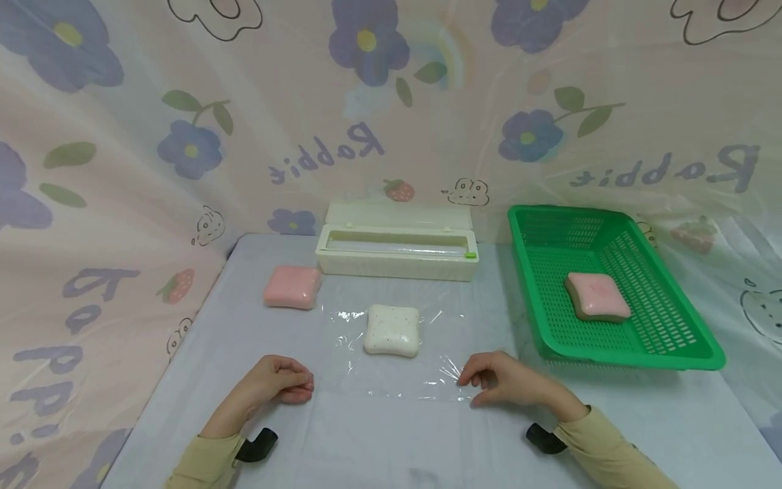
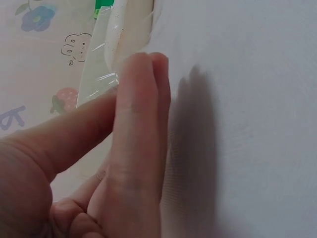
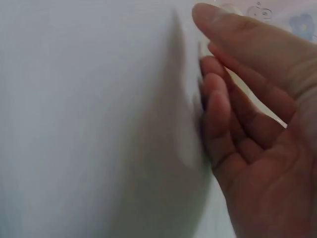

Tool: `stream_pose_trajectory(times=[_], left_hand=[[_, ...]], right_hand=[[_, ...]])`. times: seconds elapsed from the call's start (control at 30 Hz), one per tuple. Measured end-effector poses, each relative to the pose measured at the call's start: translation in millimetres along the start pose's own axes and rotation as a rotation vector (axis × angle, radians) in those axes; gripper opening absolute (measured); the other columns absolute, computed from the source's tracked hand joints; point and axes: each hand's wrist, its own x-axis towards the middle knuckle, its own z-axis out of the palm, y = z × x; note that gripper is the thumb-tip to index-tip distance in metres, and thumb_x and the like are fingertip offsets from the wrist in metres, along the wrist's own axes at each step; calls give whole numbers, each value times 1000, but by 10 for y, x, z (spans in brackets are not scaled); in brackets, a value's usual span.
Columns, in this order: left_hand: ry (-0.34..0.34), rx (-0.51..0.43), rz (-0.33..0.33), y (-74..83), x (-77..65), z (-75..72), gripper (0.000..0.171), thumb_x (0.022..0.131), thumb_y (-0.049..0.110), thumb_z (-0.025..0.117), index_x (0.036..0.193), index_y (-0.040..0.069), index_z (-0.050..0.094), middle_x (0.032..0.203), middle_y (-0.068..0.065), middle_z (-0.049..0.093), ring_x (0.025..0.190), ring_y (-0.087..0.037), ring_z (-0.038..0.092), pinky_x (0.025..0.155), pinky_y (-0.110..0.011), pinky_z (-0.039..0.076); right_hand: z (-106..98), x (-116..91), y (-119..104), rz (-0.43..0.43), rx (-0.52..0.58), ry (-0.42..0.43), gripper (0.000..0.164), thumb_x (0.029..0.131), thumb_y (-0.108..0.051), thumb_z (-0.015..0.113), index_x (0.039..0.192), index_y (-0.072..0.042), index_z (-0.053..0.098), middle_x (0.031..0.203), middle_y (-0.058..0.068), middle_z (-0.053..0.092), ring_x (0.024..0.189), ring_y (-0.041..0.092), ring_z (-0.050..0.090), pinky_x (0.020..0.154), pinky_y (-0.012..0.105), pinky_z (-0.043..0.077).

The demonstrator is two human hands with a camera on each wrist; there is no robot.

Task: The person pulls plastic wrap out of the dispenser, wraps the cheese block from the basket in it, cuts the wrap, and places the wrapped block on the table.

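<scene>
A speckled white soap bar (image 1: pixel 392 331) lies on a clear sheet of plastic film (image 1: pixel 379 380), spread flat on the table. At the film's near left corner, my left hand (image 1: pixel 282 382) brings thumb and fingers together and pinches the edge. In the left wrist view the fingers (image 2: pixel 136 129) stretch straight out, with the thumb tip behind them. My right hand (image 1: pixel 504 380) is beside the film's near right corner. Its fingers bend loosely and the thumb stands apart from them, with nothing seen between in the right wrist view.
A cream film dispenser box (image 1: pixel 397 265) stands behind the sheet with its lid up. One pink soap bar (image 1: pixel 292 286) sits on the table at the left. To the right, a green basket (image 1: pixel 540 339) holds another pink soap bar (image 1: pixel 601 295). A patterned curtain (image 1: pixel 427 136) hangs behind.
</scene>
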Motion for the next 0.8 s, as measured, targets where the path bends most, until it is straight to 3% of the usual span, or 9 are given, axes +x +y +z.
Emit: stream_pose_trajectory(times=[0.27,0.43,0.67,0.8], left_hand=[[10,8,-8,11,-5,-17,23,89,4,66,101,-16,62,86,-18,69,75,-23,69,71,-36,59],[4,20,3,58,-10,-20,24,89,6,66,100,-15,62,86,-17,69,75,-24,69,70,-36,59],[-17,22,24,113,-4,-103,30,91,11,66,105,-15,61,91,-17,69,81,-21,69,75,-33,58],[-35,-28,35,184,27,-153,35,91,11,66,110,-16,58,96,-17,69,87,-21,69,79,-33,57]], right_hand=[[69,68,1,-11,-97,40,11,82,-9,76,89,-16,72,86,-1,62,69,13,54,55,19,48],[76,88,-36,-23,-137,73,14,85,-4,72,87,-17,68,82,-5,62,70,7,54,56,20,48],[-16,110,-97,-21,-49,137,17,85,5,67,92,-9,64,84,1,63,74,14,57,62,27,51],[-107,154,-113,10,5,181,15,86,9,64,94,-4,63,87,10,64,77,17,57,65,27,51]])
